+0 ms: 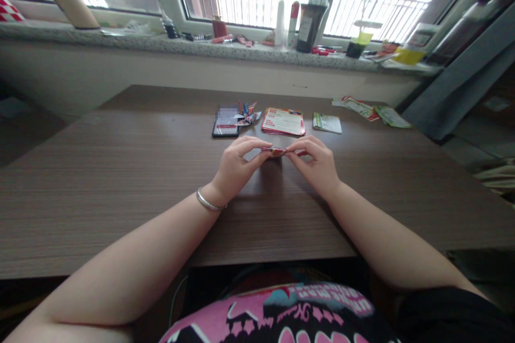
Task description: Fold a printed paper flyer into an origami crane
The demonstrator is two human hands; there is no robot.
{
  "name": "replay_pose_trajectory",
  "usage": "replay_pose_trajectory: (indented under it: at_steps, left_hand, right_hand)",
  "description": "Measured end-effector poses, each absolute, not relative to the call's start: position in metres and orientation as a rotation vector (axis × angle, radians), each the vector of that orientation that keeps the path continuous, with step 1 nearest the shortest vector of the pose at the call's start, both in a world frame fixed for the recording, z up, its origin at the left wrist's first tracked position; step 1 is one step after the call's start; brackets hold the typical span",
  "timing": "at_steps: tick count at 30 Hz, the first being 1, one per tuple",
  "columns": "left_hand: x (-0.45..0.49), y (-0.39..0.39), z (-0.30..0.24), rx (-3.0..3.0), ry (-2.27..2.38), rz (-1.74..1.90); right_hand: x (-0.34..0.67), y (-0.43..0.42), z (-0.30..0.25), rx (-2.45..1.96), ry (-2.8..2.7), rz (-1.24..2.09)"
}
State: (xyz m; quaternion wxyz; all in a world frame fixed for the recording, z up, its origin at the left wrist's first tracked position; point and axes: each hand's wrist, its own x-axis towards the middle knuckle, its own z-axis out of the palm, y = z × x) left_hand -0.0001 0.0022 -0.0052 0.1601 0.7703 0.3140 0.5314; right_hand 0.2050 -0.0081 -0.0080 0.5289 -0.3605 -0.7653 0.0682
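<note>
Between both hands, a small folded piece of printed paper (276,152) in red and yellow is held just above the table. My left hand (241,159), with a silver bangle at the wrist, pinches its left end between thumb and fingers. The right end is pinched by my right hand (316,159). Beyond the hands lie a stack of printed cards (284,121) with red edges, a smaller stack of green and white cards (327,122), and several folded paper shapes (247,117) beside a phone (225,123).
The brown table (120,171) reaches to the wall under the window. Green and red packets (358,107) lie at its far right. On the stone windowsill (249,52) stand a dark cup (309,27), bottles, a red jar (219,28) and small clutter. A grey curtain (446,91) hangs at right.
</note>
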Motion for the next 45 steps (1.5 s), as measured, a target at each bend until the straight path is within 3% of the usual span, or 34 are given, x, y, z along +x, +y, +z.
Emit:
replay_pose_trajectory:
  at_steps: [45]
  left_hand:
    - [-0.001, 0.003, -0.005, 2.370, 0.728, 1.527]
  right_hand:
    - [0.207, -0.007, -0.005, -0.788, -1.943, -0.075]
